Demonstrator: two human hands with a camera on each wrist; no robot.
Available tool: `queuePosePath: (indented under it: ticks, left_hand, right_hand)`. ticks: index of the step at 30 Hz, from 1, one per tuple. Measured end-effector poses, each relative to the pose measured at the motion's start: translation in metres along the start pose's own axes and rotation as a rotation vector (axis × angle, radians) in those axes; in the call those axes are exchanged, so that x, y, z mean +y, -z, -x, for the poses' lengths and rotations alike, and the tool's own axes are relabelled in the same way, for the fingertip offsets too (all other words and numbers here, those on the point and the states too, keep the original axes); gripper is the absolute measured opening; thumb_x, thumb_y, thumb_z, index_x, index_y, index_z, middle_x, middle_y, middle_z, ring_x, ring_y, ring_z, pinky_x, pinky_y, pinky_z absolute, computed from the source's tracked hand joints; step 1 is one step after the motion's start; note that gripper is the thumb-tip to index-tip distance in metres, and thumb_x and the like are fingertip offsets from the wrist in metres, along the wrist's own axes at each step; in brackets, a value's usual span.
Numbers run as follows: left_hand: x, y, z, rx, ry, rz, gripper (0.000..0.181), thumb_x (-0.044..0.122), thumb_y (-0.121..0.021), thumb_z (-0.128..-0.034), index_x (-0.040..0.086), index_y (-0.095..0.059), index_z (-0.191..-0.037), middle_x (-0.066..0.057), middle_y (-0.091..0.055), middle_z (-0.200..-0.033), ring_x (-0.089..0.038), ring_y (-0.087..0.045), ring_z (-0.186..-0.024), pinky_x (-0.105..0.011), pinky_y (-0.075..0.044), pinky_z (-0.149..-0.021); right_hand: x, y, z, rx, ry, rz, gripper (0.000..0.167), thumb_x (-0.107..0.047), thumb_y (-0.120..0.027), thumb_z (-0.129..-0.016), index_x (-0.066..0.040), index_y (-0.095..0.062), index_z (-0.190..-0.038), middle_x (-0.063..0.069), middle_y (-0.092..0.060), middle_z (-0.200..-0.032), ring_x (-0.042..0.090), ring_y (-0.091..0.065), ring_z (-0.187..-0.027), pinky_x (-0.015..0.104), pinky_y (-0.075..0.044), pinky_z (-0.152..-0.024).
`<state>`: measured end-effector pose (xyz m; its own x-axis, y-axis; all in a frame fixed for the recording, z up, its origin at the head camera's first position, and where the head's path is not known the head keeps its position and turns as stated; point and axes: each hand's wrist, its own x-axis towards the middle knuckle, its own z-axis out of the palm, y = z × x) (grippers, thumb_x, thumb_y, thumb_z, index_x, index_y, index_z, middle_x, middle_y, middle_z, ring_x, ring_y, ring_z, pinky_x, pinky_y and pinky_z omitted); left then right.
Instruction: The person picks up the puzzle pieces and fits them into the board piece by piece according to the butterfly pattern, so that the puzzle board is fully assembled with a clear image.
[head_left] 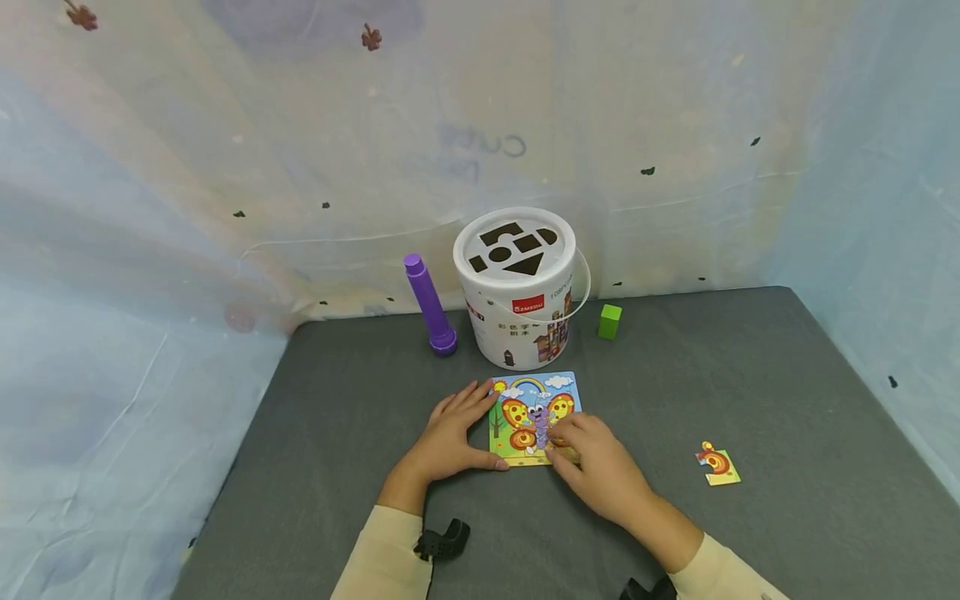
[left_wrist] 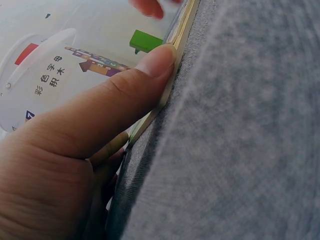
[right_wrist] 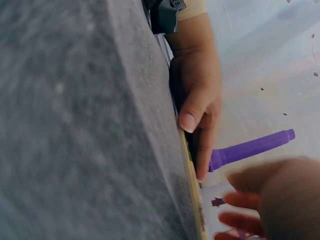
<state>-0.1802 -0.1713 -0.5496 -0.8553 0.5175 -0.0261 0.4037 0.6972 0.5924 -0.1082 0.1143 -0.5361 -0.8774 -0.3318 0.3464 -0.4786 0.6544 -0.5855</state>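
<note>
A butterfly jigsaw puzzle [head_left: 517, 456] lies flat on the grey table. My left hand [head_left: 452, 440] rests along its left side: the fingers reach the upper left edge, and the thumb touches the bottom edge. The left wrist view shows that thumb [left_wrist: 157, 61] against the board's edge. Over the puzzle's lower right part is my right hand [head_left: 600, 468], its thumb and fingertips slightly apart. No piece can be seen in it; its fingers [right_wrist: 242, 200] look blurred in the right wrist view. A loose puzzle piece [head_left: 720, 467] with an orange spiral lies to the right.
Behind the puzzle stands a white lidded bucket [head_left: 498, 329] with shaped holes in its lid and a handle. A purple torch-shaped tube [head_left: 430, 304] stands left of it, and a green block [head_left: 609, 322] right of it. Patterned sheeting [head_left: 337, 150] hangs behind the table [head_left: 345, 400].
</note>
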Motion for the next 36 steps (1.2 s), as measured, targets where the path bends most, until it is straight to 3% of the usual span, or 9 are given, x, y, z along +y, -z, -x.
queuePosePath:
  ticks: [4, 8, 10, 23, 31, 36]
  left_hand:
    - [0.001, 0.0, 0.0, -0.003, 0.002, -0.003, 0.116, 0.065, -0.093, -0.0774, 0.019, -0.041, -0.171, 0.008, -0.024, -0.178, -0.018, -0.013, -0.165, -0.057, -0.008, -0.128]
    - [0.001, -0.001, 0.0, -0.003, 0.004, -0.008, 0.116, 0.065, -0.093, -0.0776, 0.019, -0.041, -0.171, 0.007, -0.024, -0.178, -0.018, -0.013, -0.165, -0.057, -0.008, -0.128]
    - [0.0, -0.001, -0.001, -0.003, 0.007, -0.01, 0.116, 0.065, -0.093, -0.0775, 0.019, -0.041, -0.171, 0.008, -0.023, -0.178, -0.018, -0.013, -0.165, -0.057, -0.008, -0.128]
    - [0.0, -0.001, -0.001, -0.005, 0.007, -0.004, 0.116, 0.065, -0.093, -0.0774, 0.019, -0.041, -0.171, 0.007, -0.024, -0.178, -0.018, -0.013, -0.165, -0.057, -0.008, -0.128]
    - [0.002, 0.001, 0.0, -0.017, 0.012, -0.003, 0.115, 0.063, -0.093, -0.0782, 0.019, -0.04, -0.171, 0.006, -0.023, -0.179, -0.019, -0.013, -0.165, -0.057, -0.007, -0.128]
    - [0.002, 0.001, -0.001, -0.014, 0.01, -0.004, 0.116, 0.063, -0.093, -0.078, 0.019, -0.04, -0.171, 0.006, -0.023, -0.179, -0.019, -0.012, -0.165, -0.056, -0.007, -0.128]
  right_hand:
    - [-0.008, 0.004, 0.006, -0.158, 0.144, 0.175, 0.046, -0.027, -0.086, -0.097, -0.003, -0.075, -0.135, 0.012, -0.066, -0.146, 0.036, -0.058, -0.138, 0.058, -0.05, -0.108]
    - [-0.015, 0.006, 0.012, -0.317, 0.184, 0.265, 0.067, -0.041, -0.079, -0.102, -0.001, -0.062, -0.153, 0.015, -0.052, -0.163, 0.04, -0.046, -0.151, 0.062, -0.044, -0.114]
    - [-0.016, 0.005, 0.014, -0.355, 0.18, 0.274, 0.073, -0.045, -0.077, -0.103, 0.0, -0.058, -0.157, 0.016, -0.047, -0.167, 0.04, -0.041, -0.154, 0.062, -0.041, -0.117]
    - [-0.012, 0.01, 0.011, -0.423, 0.164, 0.215, 0.078, -0.048, -0.076, -0.103, -0.002, -0.053, -0.162, 0.012, -0.04, -0.172, 0.038, -0.035, -0.157, 0.06, -0.036, -0.121]
    - [-0.014, 0.009, 0.01, -0.407, 0.186, 0.293, 0.077, -0.051, -0.075, -0.102, -0.003, -0.056, -0.159, 0.012, -0.045, -0.169, 0.037, -0.04, -0.155, 0.058, -0.04, -0.118]
    - [-0.014, 0.009, 0.01, -0.412, 0.191, 0.283, 0.077, -0.051, -0.075, -0.102, -0.003, -0.056, -0.159, 0.012, -0.043, -0.17, 0.037, -0.039, -0.155, 0.058, -0.039, -0.119]
